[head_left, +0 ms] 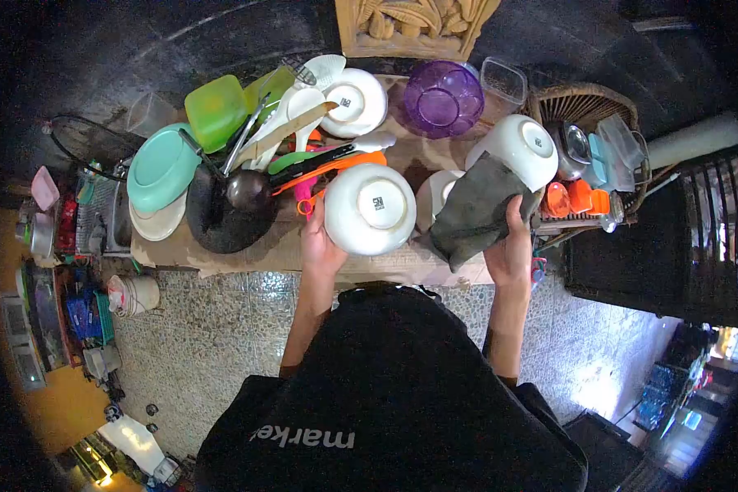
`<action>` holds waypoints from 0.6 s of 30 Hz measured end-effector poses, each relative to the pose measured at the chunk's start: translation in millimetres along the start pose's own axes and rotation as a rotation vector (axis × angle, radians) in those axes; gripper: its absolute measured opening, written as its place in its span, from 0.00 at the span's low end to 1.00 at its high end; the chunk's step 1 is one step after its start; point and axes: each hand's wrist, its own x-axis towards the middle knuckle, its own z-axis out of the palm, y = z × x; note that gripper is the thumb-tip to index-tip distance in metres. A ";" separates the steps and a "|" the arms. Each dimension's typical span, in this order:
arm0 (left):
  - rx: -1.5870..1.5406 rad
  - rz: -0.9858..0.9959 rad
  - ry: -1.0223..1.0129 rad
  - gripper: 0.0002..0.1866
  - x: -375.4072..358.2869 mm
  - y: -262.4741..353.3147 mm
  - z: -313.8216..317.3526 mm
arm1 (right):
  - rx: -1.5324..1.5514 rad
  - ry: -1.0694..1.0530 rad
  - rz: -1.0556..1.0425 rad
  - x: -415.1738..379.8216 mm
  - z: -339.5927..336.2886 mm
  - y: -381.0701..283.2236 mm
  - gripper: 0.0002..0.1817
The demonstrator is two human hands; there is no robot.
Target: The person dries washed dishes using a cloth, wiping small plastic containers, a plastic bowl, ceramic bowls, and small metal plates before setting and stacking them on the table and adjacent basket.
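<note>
My left hand (323,247) grips the side of a white bowl (383,211), whose base with a dark printed mark faces me. In my right hand (512,251) is a dark grey cloth (477,215), its folds hanging down toward the table edge. Behind the cloth sits another white bowl (526,148), upside down. Part of a further white dish (431,197) shows between the held bowl and the cloth. Just left of the held bowl lie an orange utensil (336,170) and a black wok or pan (225,220) with a dark ladle (248,189).
A purple bowl (444,99), an upturned white bowl (354,102), green containers (215,113) and turquoise plates (164,168) crowd the cardboard-covered table (213,261). At the right stands a wicker basket (586,94) with orange cups (580,197). A carved wooden panel (414,29) is at the back.
</note>
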 end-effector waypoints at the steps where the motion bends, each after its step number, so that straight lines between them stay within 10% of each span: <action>1: -0.001 0.009 0.024 0.26 -0.6 0.4 0.7 | 0.001 0.005 -0.006 0.3 -1.8 -3.4 0.24; 9: 0.149 -0.003 -0.105 0.25 5.6 7.6 12.0 | -0.099 -0.013 0.074 25.1 14.9 14.2 0.24; 18: 0.619 -0.065 -0.039 0.21 10.7 -3.6 52.1 | -0.983 -0.166 -0.166 21.4 70.1 38.1 0.22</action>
